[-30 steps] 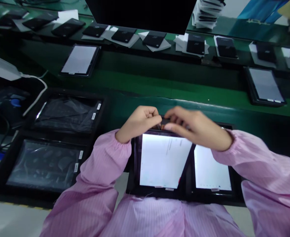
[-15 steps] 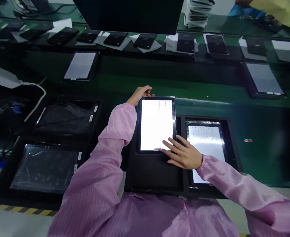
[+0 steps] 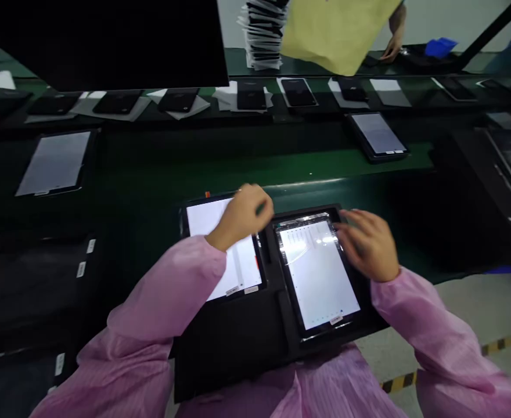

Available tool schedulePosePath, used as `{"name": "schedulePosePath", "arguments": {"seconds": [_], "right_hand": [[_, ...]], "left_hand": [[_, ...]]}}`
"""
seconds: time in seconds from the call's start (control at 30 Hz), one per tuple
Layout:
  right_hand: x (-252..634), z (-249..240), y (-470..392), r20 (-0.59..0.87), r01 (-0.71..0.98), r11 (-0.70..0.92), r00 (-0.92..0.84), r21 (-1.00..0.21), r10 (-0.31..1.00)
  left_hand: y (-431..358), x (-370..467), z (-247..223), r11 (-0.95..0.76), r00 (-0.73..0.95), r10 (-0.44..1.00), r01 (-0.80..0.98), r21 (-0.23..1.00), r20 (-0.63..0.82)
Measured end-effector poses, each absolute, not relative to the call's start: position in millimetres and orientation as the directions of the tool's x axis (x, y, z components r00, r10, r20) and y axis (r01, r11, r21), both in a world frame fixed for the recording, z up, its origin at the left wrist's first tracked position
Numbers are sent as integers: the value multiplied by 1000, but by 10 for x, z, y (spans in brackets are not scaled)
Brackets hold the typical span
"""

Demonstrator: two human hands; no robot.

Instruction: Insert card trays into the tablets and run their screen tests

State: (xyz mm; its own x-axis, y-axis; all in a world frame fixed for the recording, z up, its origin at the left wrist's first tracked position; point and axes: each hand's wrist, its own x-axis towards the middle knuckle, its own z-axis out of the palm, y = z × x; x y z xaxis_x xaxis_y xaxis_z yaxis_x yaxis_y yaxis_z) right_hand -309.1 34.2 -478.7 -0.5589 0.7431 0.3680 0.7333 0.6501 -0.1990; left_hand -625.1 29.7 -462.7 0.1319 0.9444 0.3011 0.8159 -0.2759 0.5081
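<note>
Two lit tablets lie side by side in front of me. My left hand (image 3: 243,213) is over the upper part of the left tablet (image 3: 247,261), its fingers curled and blurred; what they hold, if anything, is too small to make out. The right tablet (image 3: 320,273), wrapped in clear film, rests in a black tray (image 3: 238,348). Beside its upper right corner is my right hand (image 3: 369,244), with blurred fingers bent toward the tablet edge. Whether they touch it is unclear.
A dark monitor (image 3: 107,40) blocks the upper left. Farther back lie a left-side tablet (image 3: 57,162), a right-side tablet (image 3: 378,134) and a row of dark devices on papers. A stack of sheets (image 3: 264,35) and another person's hand (image 3: 392,49) are beyond.
The view has swung right. My left hand has left the left tablet's top edge and is over its screen. My right hand has moved from that tablet to the right tablet's far side.
</note>
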Motion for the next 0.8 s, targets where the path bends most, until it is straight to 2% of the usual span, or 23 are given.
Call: {"name": "schedulePosePath", "arguments": {"seconds": [0.03,0.07,0.13,0.27,0.37,0.47,0.57,0.67,0.73,0.8], "right_hand": [[-2812,-4781,456,278,858,442,-371,-262,886],[-2551,-4808,561,181,922,241,-192,-304,965],[-2136,-4948,730,30,935,-15,27,-354,999],[-1851,-5350,924,-109,885,-113,71,-451,992],[-1894,-5500,984,-140,843,-114,47,-526,989],[-1903,-5428,1006,-187,773,-90,-38,-628,982],[-1871,-5143,1007,-193,618,-77,-122,-782,974],[-1939,-4703,985,-58,414,-13,-96,-910,994],[-2076,-4388,952,100,358,127,-92,-925,991],[-2258,-4106,907,282,360,336,-196,-870,939]], "left_hand": [[270,-6017,-4674,-355,282,932,842,406,229],[246,-5816,-4737,-395,358,918,849,351,169],[209,-5541,-4879,-390,372,921,870,301,118],[156,-5395,-5094,-289,269,957,917,276,109],[149,-5385,-5120,-196,175,980,938,284,97],[191,-5391,-4974,-141,122,989,937,319,79],[220,-5422,-4637,-160,190,982,827,539,-2],[202,-5418,-4247,-137,338,935,629,765,-111],[181,-5375,-4055,-160,422,900,558,814,-112],[165,-5315,-3940,-231,494,867,501,834,-57]]}}
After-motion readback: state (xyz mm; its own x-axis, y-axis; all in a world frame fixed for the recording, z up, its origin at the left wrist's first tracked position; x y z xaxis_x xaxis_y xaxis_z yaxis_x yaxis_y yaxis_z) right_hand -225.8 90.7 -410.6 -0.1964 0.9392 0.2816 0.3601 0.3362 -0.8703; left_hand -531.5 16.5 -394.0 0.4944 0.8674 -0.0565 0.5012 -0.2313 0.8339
